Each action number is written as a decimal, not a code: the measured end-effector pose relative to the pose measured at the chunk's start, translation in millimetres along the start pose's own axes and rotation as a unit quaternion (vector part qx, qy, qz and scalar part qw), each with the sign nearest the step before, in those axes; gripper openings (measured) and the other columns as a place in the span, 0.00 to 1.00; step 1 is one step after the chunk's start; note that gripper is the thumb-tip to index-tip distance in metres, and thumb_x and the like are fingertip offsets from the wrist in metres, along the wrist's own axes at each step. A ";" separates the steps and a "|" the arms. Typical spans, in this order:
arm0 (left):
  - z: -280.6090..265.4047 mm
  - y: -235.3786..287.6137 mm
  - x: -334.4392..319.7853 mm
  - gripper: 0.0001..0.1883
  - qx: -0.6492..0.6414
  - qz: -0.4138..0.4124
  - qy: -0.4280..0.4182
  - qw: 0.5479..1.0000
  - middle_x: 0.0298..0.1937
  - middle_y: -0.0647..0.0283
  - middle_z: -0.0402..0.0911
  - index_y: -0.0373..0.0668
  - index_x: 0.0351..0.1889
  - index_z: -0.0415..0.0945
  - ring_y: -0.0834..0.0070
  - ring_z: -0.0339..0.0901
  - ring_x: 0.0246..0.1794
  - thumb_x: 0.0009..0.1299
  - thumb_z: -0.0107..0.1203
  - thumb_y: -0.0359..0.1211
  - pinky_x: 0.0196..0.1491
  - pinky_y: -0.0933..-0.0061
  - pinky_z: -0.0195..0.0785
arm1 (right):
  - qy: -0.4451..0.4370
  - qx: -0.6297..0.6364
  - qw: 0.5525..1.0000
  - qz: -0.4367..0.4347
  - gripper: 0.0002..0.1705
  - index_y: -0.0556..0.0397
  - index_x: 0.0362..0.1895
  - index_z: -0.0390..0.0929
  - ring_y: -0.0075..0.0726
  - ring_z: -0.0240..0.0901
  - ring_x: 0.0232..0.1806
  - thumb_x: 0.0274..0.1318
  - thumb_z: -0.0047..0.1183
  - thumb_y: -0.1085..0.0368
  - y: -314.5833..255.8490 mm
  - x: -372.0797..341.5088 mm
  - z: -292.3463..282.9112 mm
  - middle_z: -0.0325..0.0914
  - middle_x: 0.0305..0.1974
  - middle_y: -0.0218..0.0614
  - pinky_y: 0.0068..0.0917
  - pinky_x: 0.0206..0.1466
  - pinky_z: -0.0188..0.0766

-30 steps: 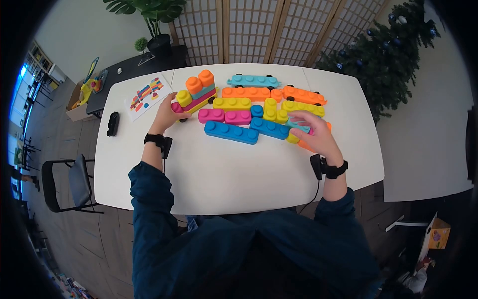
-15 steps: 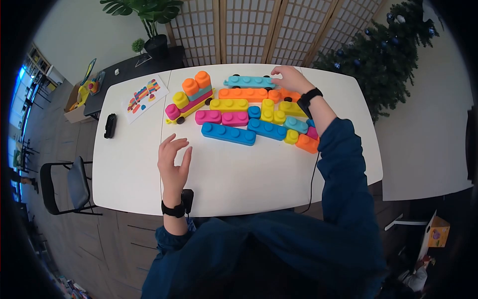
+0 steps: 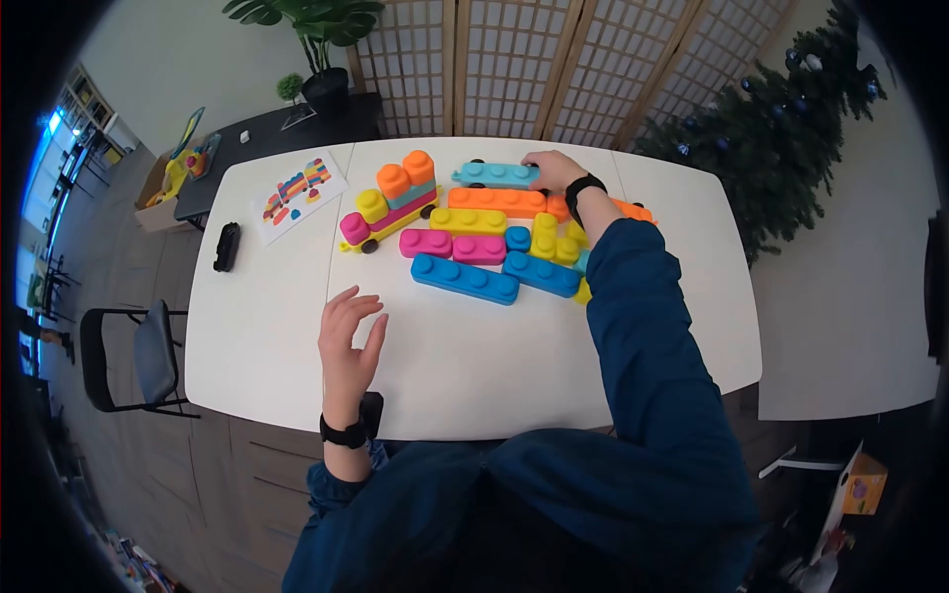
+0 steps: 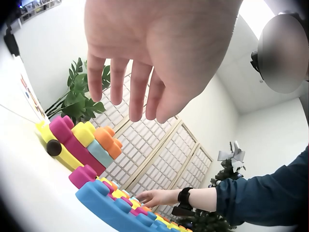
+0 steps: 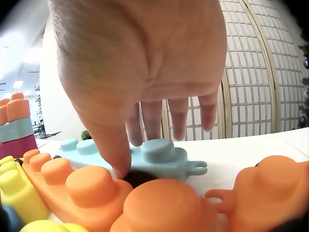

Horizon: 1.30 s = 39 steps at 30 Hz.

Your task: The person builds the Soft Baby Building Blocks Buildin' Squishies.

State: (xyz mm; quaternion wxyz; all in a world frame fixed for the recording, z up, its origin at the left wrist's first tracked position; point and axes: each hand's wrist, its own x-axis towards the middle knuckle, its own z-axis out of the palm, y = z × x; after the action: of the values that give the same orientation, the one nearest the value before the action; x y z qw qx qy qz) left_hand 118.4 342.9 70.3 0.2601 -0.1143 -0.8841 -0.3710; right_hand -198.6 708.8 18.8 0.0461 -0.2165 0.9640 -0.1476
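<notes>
My right hand (image 3: pixel 557 172) grips the right end of a light blue wheeled toy block car (image 3: pixel 491 175) at the back of the table. In the right wrist view, the thumb lies on the near side of this car (image 5: pixel 169 162), above a black wheel, and the fingers reach over its far side. Relaxed and holding nothing, my left hand (image 3: pixel 348 341) hovers over the front left of the table. Beyond it stands a yellow wheeled car (image 3: pixel 388 235) stacked with pink, yellow, light blue and orange blocks.
Between the hands lie a yellow block (image 3: pixel 469 221), pink blocks (image 3: pixel 478 249), blue blocks (image 3: pixel 465 278) and a long orange piece (image 3: pixel 496 203). A printed picture sheet (image 3: pixel 300 198) and a small black object (image 3: pixel 227 247) lie at the left. My right sleeve covers several blocks.
My left hand has left the stacked yellow car and drawn back toward me. My right hand has gone from the blocks at right to the light blue car and taken hold of it.
</notes>
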 end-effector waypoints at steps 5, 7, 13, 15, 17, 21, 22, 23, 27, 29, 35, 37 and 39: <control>-1.8 -2.2 -1.2 0.09 0.004 -0.005 0.000 1.000 0.46 0.59 0.87 0.40 0.41 0.83 0.54 0.79 0.60 0.63 0.65 0.23 0.60 0.58 0.72 | -0.031 0.014 0.999 0.006 0.32 0.46 0.55 0.81 0.53 0.79 0.54 0.41 0.73 0.60 5.0 10.9 6.7 0.83 0.50 0.46 0.42 0.57 0.77; -1.9 -1.9 0.0 0.09 -0.004 -0.003 -0.009 1.000 0.45 0.59 0.87 0.40 0.41 0.83 0.54 0.79 0.59 0.63 0.65 0.23 0.60 0.59 0.72 | -0.040 0.009 0.999 0.002 0.32 0.47 0.54 0.80 0.53 0.79 0.54 0.41 0.73 0.60 4.9 8.7 1.0 0.83 0.50 0.46 0.42 0.56 0.77; 0.2 -1.4 -1.9 0.09 -0.010 -0.013 -0.012 1.000 0.45 0.59 0.86 0.40 0.41 0.83 0.55 0.79 0.59 0.63 0.66 0.24 0.59 0.59 0.73 | 0.093 0.043 0.995 0.021 0.31 0.50 0.51 0.79 0.53 0.77 0.52 0.37 0.71 0.61 -4.0 -34.4 -42.6 0.78 0.47 0.44 0.42 0.53 0.77; 1.7 -1.7 -3.0 0.09 -0.023 -0.017 -0.021 0.999 0.45 0.59 0.86 0.40 0.41 0.83 0.55 0.79 0.59 0.63 0.66 0.24 0.59 0.59 0.73 | 0.093 0.045 0.995 0.000 0.30 0.50 0.50 0.79 0.52 0.77 0.51 0.37 0.70 0.61 -12.0 -62.7 -63.5 0.78 0.46 0.44 0.41 0.52 0.77; 5.7 -0.5 -4.9 0.10 -0.038 -0.021 -0.033 0.998 0.46 0.59 0.86 0.40 0.42 0.83 0.55 0.79 0.59 0.63 0.66 0.24 0.59 0.60 0.73 | 0.087 0.086 0.992 -0.043 0.29 0.52 0.48 0.80 0.50 0.77 0.48 0.36 0.70 0.60 -25.0 -100.4 -80.2 0.78 0.45 0.43 0.37 0.51 0.76; 17.3 -1.7 -10.0 0.16 -0.069 -0.058 -0.093 0.992 0.51 0.57 0.85 0.40 0.49 0.81 0.55 0.79 0.58 0.63 0.68 0.28 0.59 0.59 0.73 | 0.053 0.120 0.990 -0.052 0.29 0.53 0.48 0.80 0.47 0.77 0.47 0.35 0.70 0.63 -80.5 -188.2 -97.7 0.79 0.44 0.41 0.35 0.53 0.75; 20.3 -1.4 -10.4 0.21 -0.085 -0.074 -0.126 0.986 0.54 0.56 0.84 0.40 0.54 0.79 0.55 0.78 0.59 0.63 0.70 0.30 0.59 0.59 0.72 | 0.043 0.128 0.990 -0.051 0.29 0.55 0.48 0.80 0.46 0.77 0.48 0.35 0.70 0.65 -91.5 -207.9 -93.7 0.79 0.44 0.40 0.34 0.54 0.75; 23.4 1.0 -9.4 0.21 -0.086 -0.073 -0.127 0.985 0.54 0.56 0.84 0.40 0.54 0.79 0.55 0.78 0.59 0.63 0.70 0.30 0.59 0.59 0.72 | 0.039 0.126 0.990 -0.050 0.30 0.54 0.49 0.80 0.47 0.77 0.48 0.34 0.70 0.65 -96.5 -224.0 -82.9 0.78 0.44 0.41 0.34 0.53 0.75; 37.0 9.6 -7.6 0.38 -0.129 -0.083 -0.238 0.959 0.64 0.52 0.77 0.41 0.67 0.69 0.54 0.74 0.64 0.59 0.74 0.35 0.65 0.59 0.69 | 0.016 0.140 0.989 -0.051 0.31 0.48 0.50 0.80 0.47 0.78 0.50 0.35 0.71 0.63 -120.5 -262.7 -28.9 0.78 0.46 0.36 0.35 0.51 0.76; 44.5 10.6 -9.2 0.43 -0.133 -0.068 -0.277 0.949 0.67 0.51 0.74 0.41 0.70 0.66 0.55 0.72 0.66 0.58 0.76 0.36 0.67 0.59 0.67 | -0.009 0.130 0.991 -0.008 0.31 0.45 0.51 0.80 0.44 0.78 0.50 0.35 0.71 0.62 -130.1 -270.6 -5.6 0.77 0.48 0.31 0.35 0.49 0.76; 70.4 -1.8 -17.6 0.43 -0.110 -0.025 -0.316 0.942 0.65 0.53 0.75 0.44 0.69 0.69 0.55 0.74 0.63 0.54 0.77 0.34 0.61 0.58 0.71 | 0.006 0.104 0.994 0.007 0.32 0.42 0.51 0.79 0.43 0.78 0.50 0.35 0.72 0.61 -140.2 -272.8 41.8 0.75 0.47 0.31 0.39 0.48 0.77; 75.8 -2.7 -18.7 0.39 -0.102 0.003 -0.326 0.940 0.59 0.53 0.77 0.43 0.65 0.72 0.52 0.75 0.59 0.53 0.76 0.31 0.61 0.60 0.70 | 0.007 0.099 0.995 0.011 0.32 0.43 0.52 0.80 0.43 0.78 0.50 0.35 0.71 0.61 -144.7 -271.5 47.0 0.75 0.48 0.30 0.38 0.48 0.78; 77.5 2.9 -18.8 0.37 -0.096 0.001 -0.320 0.942 0.57 0.53 0.78 0.43 0.63 0.74 0.52 0.75 0.57 0.53 0.76 0.30 0.61 0.60 0.70 | 0.008 0.095 0.995 0.014 0.32 0.44 0.52 0.80 0.42 0.78 0.50 0.35 0.70 0.61 -148.4 -269.5 50.8 0.75 0.49 0.30 0.36 0.49 0.78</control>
State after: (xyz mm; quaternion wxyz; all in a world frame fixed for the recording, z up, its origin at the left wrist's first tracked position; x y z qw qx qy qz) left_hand 106.3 400.2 16.1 -0.0485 -0.2525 -0.8807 -0.3979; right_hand 112.3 683.5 22.3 0.0607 -0.1961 0.9490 -0.2394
